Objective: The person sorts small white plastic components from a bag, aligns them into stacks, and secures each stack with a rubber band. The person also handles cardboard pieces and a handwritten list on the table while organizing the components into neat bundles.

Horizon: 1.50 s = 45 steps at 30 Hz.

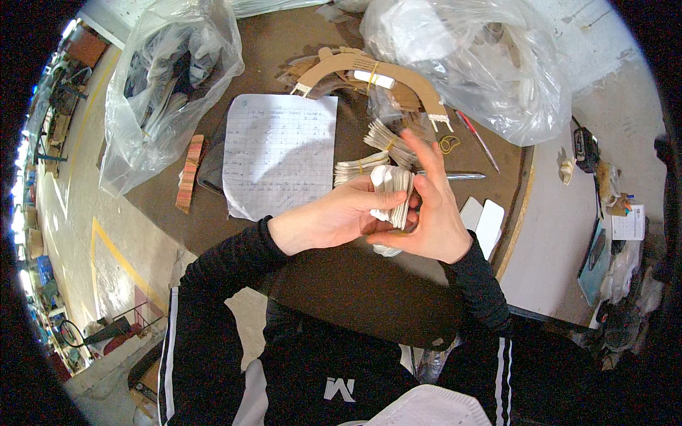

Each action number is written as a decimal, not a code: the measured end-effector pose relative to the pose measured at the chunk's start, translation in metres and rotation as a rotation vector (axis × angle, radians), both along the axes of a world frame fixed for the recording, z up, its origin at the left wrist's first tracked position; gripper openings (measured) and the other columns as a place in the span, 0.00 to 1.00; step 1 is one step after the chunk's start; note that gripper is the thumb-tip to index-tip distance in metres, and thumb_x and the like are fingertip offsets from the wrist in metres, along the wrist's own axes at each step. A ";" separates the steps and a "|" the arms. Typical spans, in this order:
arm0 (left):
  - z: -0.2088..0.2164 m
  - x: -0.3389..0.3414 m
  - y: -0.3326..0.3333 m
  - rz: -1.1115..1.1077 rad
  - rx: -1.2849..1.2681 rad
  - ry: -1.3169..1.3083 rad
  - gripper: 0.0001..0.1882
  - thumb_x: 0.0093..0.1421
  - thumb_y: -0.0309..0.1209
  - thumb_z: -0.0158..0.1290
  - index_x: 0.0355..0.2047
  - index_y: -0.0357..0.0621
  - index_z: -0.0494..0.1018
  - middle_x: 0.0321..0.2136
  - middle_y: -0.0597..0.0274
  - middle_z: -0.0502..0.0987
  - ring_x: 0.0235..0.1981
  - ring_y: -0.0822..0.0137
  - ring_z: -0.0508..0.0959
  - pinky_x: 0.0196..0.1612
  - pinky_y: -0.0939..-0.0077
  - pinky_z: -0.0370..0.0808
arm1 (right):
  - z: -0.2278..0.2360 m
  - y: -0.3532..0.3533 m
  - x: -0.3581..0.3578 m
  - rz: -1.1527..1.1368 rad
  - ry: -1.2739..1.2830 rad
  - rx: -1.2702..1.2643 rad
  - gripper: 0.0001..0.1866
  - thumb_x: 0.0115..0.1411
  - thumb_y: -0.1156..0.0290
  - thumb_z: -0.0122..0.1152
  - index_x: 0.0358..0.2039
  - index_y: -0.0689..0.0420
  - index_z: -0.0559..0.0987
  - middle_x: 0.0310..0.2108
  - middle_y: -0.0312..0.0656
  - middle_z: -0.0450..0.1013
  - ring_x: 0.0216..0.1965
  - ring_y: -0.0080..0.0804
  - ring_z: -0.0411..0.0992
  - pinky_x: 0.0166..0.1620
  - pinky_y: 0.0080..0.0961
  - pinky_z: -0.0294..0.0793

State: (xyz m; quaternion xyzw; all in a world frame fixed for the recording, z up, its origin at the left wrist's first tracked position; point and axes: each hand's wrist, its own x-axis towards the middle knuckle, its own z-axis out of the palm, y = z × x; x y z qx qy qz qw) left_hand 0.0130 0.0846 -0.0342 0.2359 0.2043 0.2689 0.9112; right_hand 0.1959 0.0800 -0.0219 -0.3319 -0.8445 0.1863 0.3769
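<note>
Both my hands meet above the brown table, around a stack of thin, off-white flat strips (pixel 389 186) with rounded ends. My left hand (pixel 328 219) is closed on the stack, its thumb lying across the front. From the other side my right hand (pixel 442 216) steadies the stack's right edge with bent fingers, while one finger points up and away. Below the stack, more off-white pieces (pixel 387 250) show partly behind my right thumb. Just beyond lie two bundles of similar strips, one banded bundle (pixel 353 169) and one fanned bundle (pixel 389 142).
A handwritten grid sheet (pixel 280 156) lies left of my hands, beside a striped reddish strip (pixel 189 174). Clear plastic bags (pixel 170 78) stand at both far corners. Curved cardboard pieces (pixel 369 67), a yellow rubber band (pixel 448 144), pens (pixel 479 140) and white cards (pixel 489 226) lie around.
</note>
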 end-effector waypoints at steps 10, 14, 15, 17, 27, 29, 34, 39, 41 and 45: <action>-0.009 0.002 -0.003 -0.020 -0.023 0.037 0.19 0.67 0.34 0.51 0.55 0.43 0.64 0.48 0.62 0.73 0.49 0.68 0.76 0.52 0.69 0.74 | 0.006 0.000 -0.002 0.048 -0.110 -0.111 0.41 0.43 0.60 0.75 0.57 0.53 0.65 0.59 0.47 0.65 0.60 0.45 0.65 0.67 0.53 0.51; -0.017 -0.005 -0.004 -0.064 -0.005 -0.034 0.24 0.69 0.41 0.46 0.61 0.46 0.58 0.54 0.62 0.70 0.56 0.64 0.71 0.57 0.64 0.70 | 0.005 -0.003 0.003 0.082 -0.179 -0.187 0.37 0.43 0.61 0.75 0.53 0.53 0.68 0.58 0.47 0.66 0.59 0.46 0.65 0.66 0.54 0.53; -0.017 -0.004 -0.003 -0.074 -0.037 -0.094 0.24 0.69 0.42 0.45 0.61 0.47 0.58 0.54 0.63 0.70 0.56 0.64 0.71 0.58 0.64 0.70 | 0.002 -0.003 0.003 0.073 -0.141 -0.159 0.37 0.43 0.61 0.75 0.52 0.52 0.68 0.58 0.47 0.66 0.59 0.47 0.65 0.66 0.55 0.54; -0.013 -0.004 -0.001 -0.093 -0.100 -0.215 0.25 0.69 0.44 0.44 0.61 0.48 0.58 0.54 0.64 0.69 0.56 0.63 0.72 0.59 0.63 0.69 | 0.000 -0.002 0.004 0.047 -0.002 -0.086 0.50 0.42 0.60 0.77 0.62 0.34 0.54 0.57 0.46 0.68 0.58 0.47 0.67 0.65 0.57 0.51; -0.006 -0.004 -0.003 -0.055 -0.003 0.005 0.21 0.67 0.36 0.50 0.58 0.43 0.63 0.50 0.64 0.71 0.50 0.70 0.73 0.51 0.73 0.72 | -0.001 -0.001 0.005 0.073 -0.111 -0.084 0.36 0.43 0.61 0.75 0.53 0.47 0.68 0.58 0.46 0.66 0.59 0.45 0.65 0.63 0.57 0.57; 0.001 0.000 -0.005 -0.019 0.071 0.008 0.18 0.65 0.32 0.51 0.54 0.44 0.65 0.49 0.65 0.72 0.50 0.69 0.74 0.50 0.71 0.74 | -0.002 -0.001 -0.005 0.036 0.074 0.056 0.36 0.44 0.61 0.74 0.54 0.47 0.68 0.56 0.45 0.66 0.58 0.45 0.66 0.64 0.56 0.57; -0.008 -0.004 0.000 -0.036 0.095 0.104 0.17 0.63 0.29 0.51 0.52 0.44 0.67 0.47 0.65 0.73 0.49 0.69 0.75 0.49 0.71 0.74 | -0.004 -0.002 0.000 0.031 -0.152 -0.106 0.49 0.42 0.63 0.78 0.62 0.36 0.58 0.58 0.46 0.67 0.59 0.48 0.66 0.64 0.57 0.55; -0.005 -0.004 -0.002 -0.050 0.029 0.015 0.17 0.66 0.35 0.52 0.53 0.45 0.67 0.48 0.64 0.73 0.48 0.70 0.75 0.51 0.70 0.73 | -0.002 0.000 0.000 0.094 -0.066 -0.030 0.49 0.42 0.65 0.78 0.62 0.34 0.59 0.58 0.46 0.67 0.57 0.50 0.68 0.62 0.56 0.60; -0.014 -0.003 -0.002 -0.054 -0.061 -0.053 0.19 0.66 0.34 0.50 0.56 0.48 0.64 0.50 0.66 0.72 0.50 0.70 0.75 0.50 0.69 0.75 | -0.005 -0.001 0.002 0.144 -0.074 -0.030 0.52 0.43 0.66 0.77 0.65 0.31 0.55 0.58 0.47 0.66 0.57 0.49 0.68 0.61 0.55 0.61; -0.002 -0.001 -0.002 -0.040 -0.024 -0.050 0.21 0.69 0.37 0.46 0.60 0.51 0.60 0.52 0.68 0.70 0.50 0.71 0.75 0.50 0.69 0.76 | -0.002 -0.004 0.007 0.094 -0.059 0.004 0.27 0.46 0.64 0.72 0.49 0.49 0.75 0.56 0.45 0.66 0.56 0.47 0.67 0.62 0.48 0.65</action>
